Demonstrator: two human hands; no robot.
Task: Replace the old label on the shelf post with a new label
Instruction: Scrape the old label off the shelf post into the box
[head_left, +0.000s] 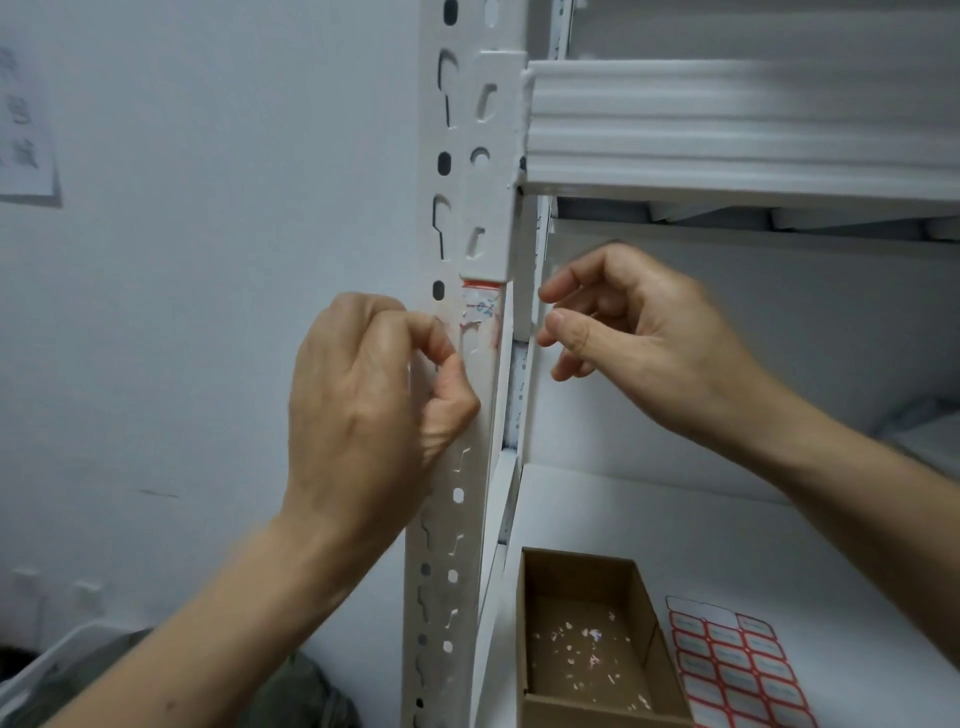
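what is left of the old label (480, 313) sits at the centre of the frame, on the front face of the shelf post (442, 130), just under the beam bracket: a torn patch with a red top edge, some blue writing and smeared residue below it. i judge it thin, weak paper that tears into flakes rather than lifting whole, so the place to take it is a raised edge, worked with a nail, not the middle.

my left hand (374, 395) is curled against the post with thumb and forefinger at the patch's lower left; i cannot tell whether a flap is pinched between them or the tips only scrape. my right hand (628, 317), centre right, hangs loosely curled beside the post and grips nothing.

the post's punched slots run under the patch, and paper could catch in them. lower right, on the shelf board (701, 535), a cardboard box (576, 558) holds small scraps, and just beside it lies the sheet of new labels (737, 670), red-bordered, light and floppy, each best peeled from a corner. the beam (727, 119) above crowds the patch's top edge.
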